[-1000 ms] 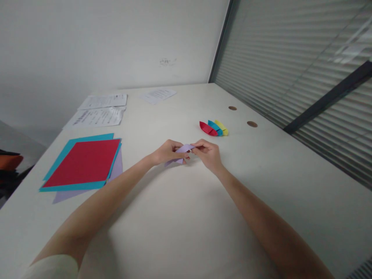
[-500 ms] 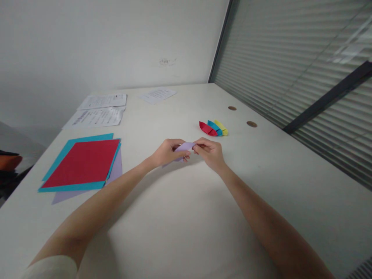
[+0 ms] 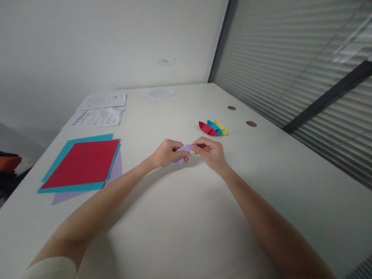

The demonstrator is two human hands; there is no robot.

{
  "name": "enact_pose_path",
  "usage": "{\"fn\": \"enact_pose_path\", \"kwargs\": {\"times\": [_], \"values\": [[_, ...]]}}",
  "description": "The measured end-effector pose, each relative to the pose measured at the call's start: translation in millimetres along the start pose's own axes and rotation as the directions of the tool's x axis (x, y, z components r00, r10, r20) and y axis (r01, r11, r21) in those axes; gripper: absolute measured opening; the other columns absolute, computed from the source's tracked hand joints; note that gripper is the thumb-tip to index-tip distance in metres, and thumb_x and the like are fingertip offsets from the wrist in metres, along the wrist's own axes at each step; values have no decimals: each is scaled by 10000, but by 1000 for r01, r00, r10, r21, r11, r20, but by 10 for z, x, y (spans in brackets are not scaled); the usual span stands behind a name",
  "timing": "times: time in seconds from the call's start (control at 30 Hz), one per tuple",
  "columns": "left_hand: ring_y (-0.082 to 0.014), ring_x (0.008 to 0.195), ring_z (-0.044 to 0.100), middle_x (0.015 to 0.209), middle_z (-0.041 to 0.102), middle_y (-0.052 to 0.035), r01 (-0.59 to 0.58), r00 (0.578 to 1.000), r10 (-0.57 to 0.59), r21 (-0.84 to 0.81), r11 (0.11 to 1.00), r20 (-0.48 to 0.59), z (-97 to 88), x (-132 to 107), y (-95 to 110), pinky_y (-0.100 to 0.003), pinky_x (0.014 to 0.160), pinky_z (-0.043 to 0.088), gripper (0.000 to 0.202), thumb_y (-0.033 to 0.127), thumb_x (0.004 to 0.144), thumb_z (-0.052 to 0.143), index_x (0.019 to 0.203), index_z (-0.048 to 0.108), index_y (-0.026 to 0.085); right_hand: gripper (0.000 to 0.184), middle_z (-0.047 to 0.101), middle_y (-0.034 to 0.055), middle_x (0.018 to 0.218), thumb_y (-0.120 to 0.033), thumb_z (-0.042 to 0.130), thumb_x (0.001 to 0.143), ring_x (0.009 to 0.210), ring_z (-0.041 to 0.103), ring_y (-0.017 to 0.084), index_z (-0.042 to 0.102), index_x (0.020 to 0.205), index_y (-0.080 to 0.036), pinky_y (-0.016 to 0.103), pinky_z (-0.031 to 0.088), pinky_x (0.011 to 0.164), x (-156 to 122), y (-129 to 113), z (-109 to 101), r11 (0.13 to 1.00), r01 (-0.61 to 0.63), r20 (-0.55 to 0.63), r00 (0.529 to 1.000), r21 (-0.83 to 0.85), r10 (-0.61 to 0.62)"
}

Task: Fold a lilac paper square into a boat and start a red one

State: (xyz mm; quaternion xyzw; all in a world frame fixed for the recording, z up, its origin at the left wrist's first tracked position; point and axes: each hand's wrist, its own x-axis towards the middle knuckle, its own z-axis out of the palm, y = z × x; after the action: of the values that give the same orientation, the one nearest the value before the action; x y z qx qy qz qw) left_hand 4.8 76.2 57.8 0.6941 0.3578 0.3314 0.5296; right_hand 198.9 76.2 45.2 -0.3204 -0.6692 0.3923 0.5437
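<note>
Both hands meet over the middle of the surface (image 3: 180, 217), holding a small folded lilac paper (image 3: 183, 148) just above it. The left hand (image 3: 167, 153) has its grip pressed together on the paper's left end, thumb on top and fingers curled beneath. The right hand (image 3: 210, 153) pinches the paper's right end between thumb and fingertips. The paper bridges the narrow gap between the two hands, and only its middle part shows. Whether its lower edge touches the surface cannot be told.

Beyond the folded lilac paper and a little to its right lie three folded boat-like pieces side by side and touching: a red piece (image 3: 207, 129), a blue piece (image 3: 214, 127) and a yellow piece (image 3: 221, 126). Further out past them are two brown round caps (image 3: 251, 124) set in the surface.

Well to the left of the folded lilac paper lies a flat stack: a red sheet (image 3: 83, 162) on top, a blue sheet (image 3: 72, 144) under it, and a lilac sheet (image 3: 116, 168) showing at the bottom edge. Far beyond and left of the folded lilac paper lie printed white pages (image 3: 95, 117). To its right, past the surface edge, runs a window with blinds (image 3: 290, 58).
</note>
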Motion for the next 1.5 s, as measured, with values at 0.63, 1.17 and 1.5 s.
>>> {"fn": "enact_pose_path", "kwargs": {"times": [0.63, 1.17, 1.5], "values": [[-166, 605, 696, 691, 725, -77, -44, 999, 47, -258, 965, 3, 17, -57, 157, -281, 605, 600, 412, 438, 703, 806, 892, 686, 91, 101, 678, 17, 748, -314, 718, 821, 658, 606, 126, 764, 875, -243, 267, 481, 597, 16, -278, -76, 969, 189, 111, 979, -157, -173], [-132, 593, 665, 701, 716, -71, -185, 980, 183, -14, 983, -74, 51, -96, 220, -219, 573, 564, 351, 453, 816, 696, 859, 736, 106, 85, 695, 5, 695, -309, 703, 836, 551, 580, 120, 786, 837, -292, 280, 486, 556, 22, -347, -91, 917, 302, 87, 953, -261, -289], [-145, 594, 679, 705, 725, -84, -137, 984, 136, -2, 991, -116, 50, -78, 207, -223, 569, 564, 428, 523, 820, 658, 799, 732, 102, 81, 674, 5, 686, -314, 750, 770, 538, 568, 97, 776, 780, -238, 247, 475, 502, 14, -243, 21, 997, 81, -25, 996, -8, -81]]}}
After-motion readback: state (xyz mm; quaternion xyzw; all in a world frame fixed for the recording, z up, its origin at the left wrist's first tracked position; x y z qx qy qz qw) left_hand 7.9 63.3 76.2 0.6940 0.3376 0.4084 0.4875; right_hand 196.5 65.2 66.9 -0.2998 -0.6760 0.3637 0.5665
